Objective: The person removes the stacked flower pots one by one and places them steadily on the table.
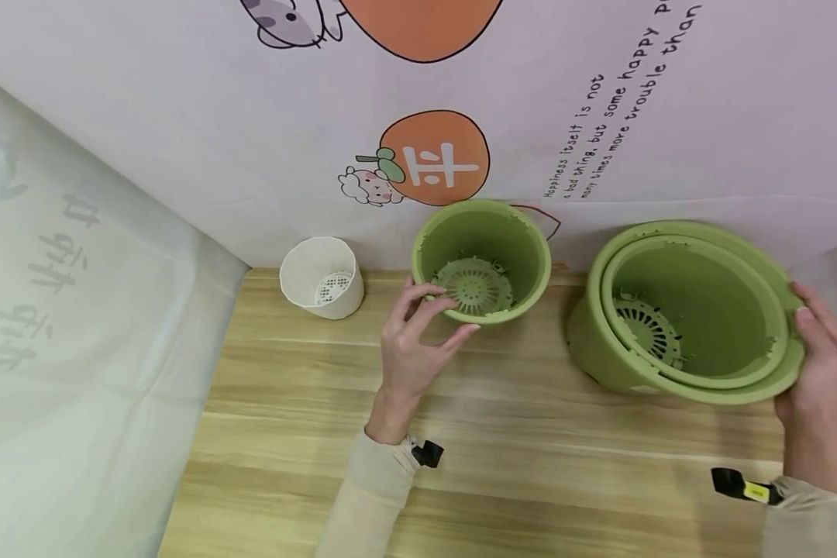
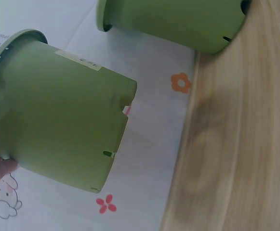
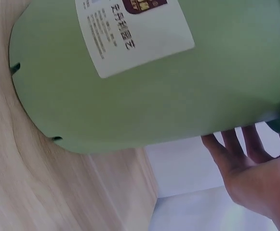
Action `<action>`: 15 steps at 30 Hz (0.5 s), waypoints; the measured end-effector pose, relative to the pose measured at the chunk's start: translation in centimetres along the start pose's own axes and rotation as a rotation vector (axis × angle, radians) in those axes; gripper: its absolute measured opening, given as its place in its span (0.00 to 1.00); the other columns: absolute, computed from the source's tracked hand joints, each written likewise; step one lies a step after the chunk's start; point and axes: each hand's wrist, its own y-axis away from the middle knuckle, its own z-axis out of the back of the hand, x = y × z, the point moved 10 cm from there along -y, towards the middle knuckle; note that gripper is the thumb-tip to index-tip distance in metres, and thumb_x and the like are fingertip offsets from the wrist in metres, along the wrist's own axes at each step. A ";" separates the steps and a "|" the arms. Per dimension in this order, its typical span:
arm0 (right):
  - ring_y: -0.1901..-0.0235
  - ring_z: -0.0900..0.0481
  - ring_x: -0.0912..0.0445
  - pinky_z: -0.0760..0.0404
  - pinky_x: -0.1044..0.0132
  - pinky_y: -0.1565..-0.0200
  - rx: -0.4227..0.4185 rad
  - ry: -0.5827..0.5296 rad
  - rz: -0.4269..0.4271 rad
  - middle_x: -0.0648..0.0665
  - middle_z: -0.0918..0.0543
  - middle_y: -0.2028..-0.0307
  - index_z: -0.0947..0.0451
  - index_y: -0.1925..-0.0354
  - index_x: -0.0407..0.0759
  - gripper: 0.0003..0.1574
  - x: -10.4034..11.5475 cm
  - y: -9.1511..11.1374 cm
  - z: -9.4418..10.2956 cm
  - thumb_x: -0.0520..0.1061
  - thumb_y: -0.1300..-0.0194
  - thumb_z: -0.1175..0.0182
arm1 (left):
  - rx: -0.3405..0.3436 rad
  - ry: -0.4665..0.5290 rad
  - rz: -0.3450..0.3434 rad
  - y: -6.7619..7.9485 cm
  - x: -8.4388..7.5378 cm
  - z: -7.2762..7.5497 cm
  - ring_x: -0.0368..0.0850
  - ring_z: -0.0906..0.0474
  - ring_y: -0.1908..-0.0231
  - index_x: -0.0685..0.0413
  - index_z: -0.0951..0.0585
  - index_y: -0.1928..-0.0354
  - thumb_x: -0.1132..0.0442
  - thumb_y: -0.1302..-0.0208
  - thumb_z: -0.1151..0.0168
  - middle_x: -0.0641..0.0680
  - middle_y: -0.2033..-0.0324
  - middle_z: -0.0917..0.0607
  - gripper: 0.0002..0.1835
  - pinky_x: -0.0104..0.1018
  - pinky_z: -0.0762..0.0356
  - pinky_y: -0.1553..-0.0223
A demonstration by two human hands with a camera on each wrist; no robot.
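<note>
One wood-grain counter (image 1: 565,480), printed pale sheet (image 1: 251,139) behind, left hand (image 1: 415,345) pinching a small green pot (image 1: 481,260) by its rim near the back edge, right hand (image 1: 819,372) gripping larger nested pots (image 1: 704,302), white pot (image 1: 324,279) leftward.

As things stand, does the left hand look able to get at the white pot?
Probably yes, after letting go: the left hand holds the smaller green pot by its rim, but nothing appears to stand between that hand and the white pot.

Beige sleeves (image 1: 373,488), slightly wrinkled; small black wrist fittings (image 1: 429,454) — the right one with a yellow label (image 1: 756,491)
</note>
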 end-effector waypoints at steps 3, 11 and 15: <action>0.55 0.13 0.49 0.17 0.62 0.57 0.039 0.043 0.011 0.38 0.21 0.40 0.29 0.37 0.26 0.22 0.2 0.0 -0.2 0.27 0.27 0.54 | 0.002 -0.003 0.011 0.4 0.6 0.3 0.53 0.18 0.53 0.61 0.15 0.63 0.58 0.57 0.17 0.60 0.56 0.19 0.21 0.55 0.36 0.31; 0.55 0.14 0.49 0.17 0.64 0.58 0.157 0.121 0.069 0.37 0.23 0.40 0.35 0.33 0.25 0.25 0.7 -0.1 -0.7 0.27 0.26 0.55 | 0.010 -0.029 0.068 1.8 2.9 1.3 0.54 0.18 0.53 0.59 0.15 0.64 0.57 0.57 0.17 0.59 0.56 0.18 0.20 0.56 0.35 0.32; 0.54 0.14 0.48 0.17 0.62 0.59 0.232 0.095 0.066 0.35 0.23 0.39 0.39 0.31 0.24 0.29 0.8 0.0 -0.8 0.21 0.29 0.58 | 0.023 -0.051 0.097 2.7 4.3 1.5 0.54 0.19 0.53 0.60 0.15 0.65 0.58 0.58 0.17 0.59 0.56 0.18 0.20 0.53 0.37 0.30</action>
